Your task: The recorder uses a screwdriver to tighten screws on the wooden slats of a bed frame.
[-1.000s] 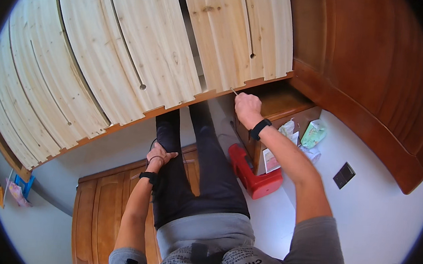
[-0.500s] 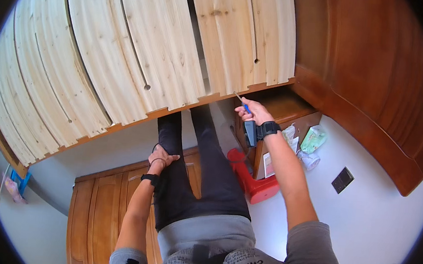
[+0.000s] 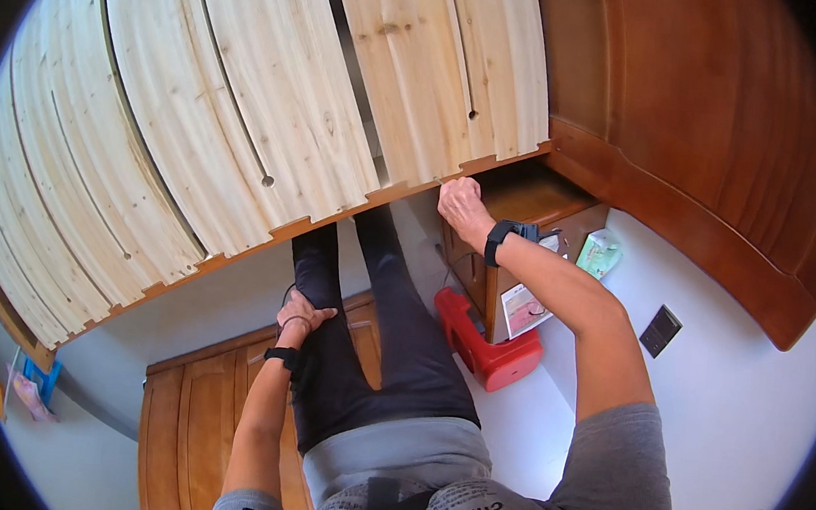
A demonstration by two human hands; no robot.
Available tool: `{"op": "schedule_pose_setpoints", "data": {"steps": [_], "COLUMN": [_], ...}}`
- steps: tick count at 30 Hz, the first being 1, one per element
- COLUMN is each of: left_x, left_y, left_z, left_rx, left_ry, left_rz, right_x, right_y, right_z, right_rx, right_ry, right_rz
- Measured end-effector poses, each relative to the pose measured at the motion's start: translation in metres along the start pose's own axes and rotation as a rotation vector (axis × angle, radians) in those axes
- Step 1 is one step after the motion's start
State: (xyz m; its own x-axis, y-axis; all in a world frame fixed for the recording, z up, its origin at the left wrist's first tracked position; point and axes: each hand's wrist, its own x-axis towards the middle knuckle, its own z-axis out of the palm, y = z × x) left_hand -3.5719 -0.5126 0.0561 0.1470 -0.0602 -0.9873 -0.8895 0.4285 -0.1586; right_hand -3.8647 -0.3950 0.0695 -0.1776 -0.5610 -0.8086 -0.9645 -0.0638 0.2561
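My right hand [image 3: 463,208] is closed at the edge of the wooden bed slats [image 3: 321,143], its fingers curled round a blue-handled screwdriver. The grip now hides most of that tool, and I cannot make out where its tip sits. Under the slats' notched ends runs the orange-brown bed rail [image 3: 339,213], close by my knuckles. My left hand [image 3: 303,312] rests on my dark trouser leg [image 3: 323,363] near the knee, thumb spread and no tool in it. A thin dark loop lies about that wrist. Both wrists wear black bands.
A wooden bedside cabinet [image 3: 474,303] stands right of my legs, with a red plastic object [image 3: 500,358] beside it. A green-white packet [image 3: 600,253] lies near the cabinet. The tall wooden headboard [image 3: 703,154] closes off the right. Brown wooden panels [image 3: 188,429] lie below left.
My right hand has turned over and moved slightly up and left toward the slat edge, hiding the screwdriver's blue handle. My left hand stays on the leg. The view has shifted a little.
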Motion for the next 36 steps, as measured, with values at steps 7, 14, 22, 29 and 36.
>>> {"op": "schedule_pose_setpoints", "data": {"steps": [7, 14, 22, 29, 36], "left_x": [-0.003, -0.003, -0.004, -0.002, -0.003], "left_y": [0.003, 0.007, 0.007, 0.006, 0.012], "left_z": [-0.003, -0.004, -0.008, -0.005, -0.007], "left_rx": [-0.011, -0.013, -0.011, -0.004, 0.011], "left_ry": [-0.018, -0.025, -0.051, -0.017, -0.046], "left_rz": [-0.001, -0.007, -0.011, -0.019, -0.047], "right_x": [0.006, 0.004, 0.004, -0.004, 0.002], "right_y": [0.011, 0.019, -0.002, 0.013, 0.012], "right_z": [0.026, 0.026, 0.017, 0.008, 0.028], "right_rx": [0.675, 2.083, 0.692, 0.090, 0.508], "right_ry": [0.071, -0.548, 0.037, 0.265, 0.218], "right_rz": [0.404, 0.899, 0.404, -0.120, 0.276]}}
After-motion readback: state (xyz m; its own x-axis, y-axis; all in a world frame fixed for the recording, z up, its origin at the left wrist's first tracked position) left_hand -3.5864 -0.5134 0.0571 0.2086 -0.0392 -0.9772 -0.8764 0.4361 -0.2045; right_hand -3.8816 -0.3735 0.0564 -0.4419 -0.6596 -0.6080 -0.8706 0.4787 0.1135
